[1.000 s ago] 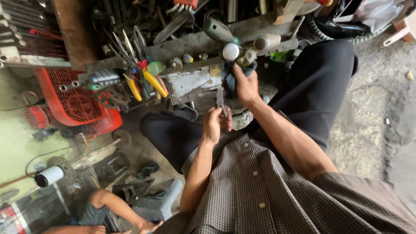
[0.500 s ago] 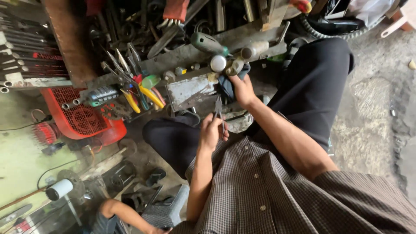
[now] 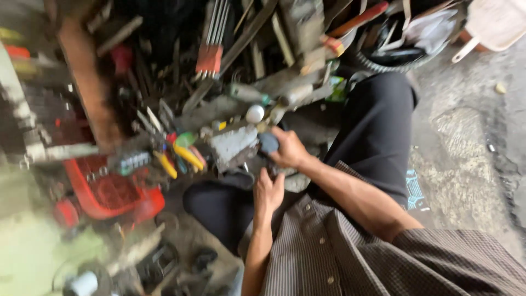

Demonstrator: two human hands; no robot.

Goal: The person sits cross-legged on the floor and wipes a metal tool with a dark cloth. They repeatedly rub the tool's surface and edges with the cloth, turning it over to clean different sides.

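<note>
The view is motion-blurred. My right hand [image 3: 289, 149] grips a dark cloth-wrapped part [image 3: 268, 142] against a worn grey metal block [image 3: 233, 145] on the cluttered tool ledge. My left hand [image 3: 268, 192] is just below it, back toward the camera, fingers curled around small pliers that the hand and the blur mostly hide. Both hands are above my lap in dark trousers [image 3: 378, 137]. A white round knob [image 3: 255, 114] sits just above the part.
Yellow-handled pliers [image 3: 186, 156] and other hand tools hang left of the block. A red grilled machine [image 3: 112, 192] stands at lower left. Metal bars and scrap pile up behind the ledge. A tyre [image 3: 394, 60] and bare concrete floor [image 3: 471, 148] lie to the right.
The camera has swung up and left and blurred. My left hand has risen closer to the right hand and the part. The other person's arm at lower left has left the view.
</note>
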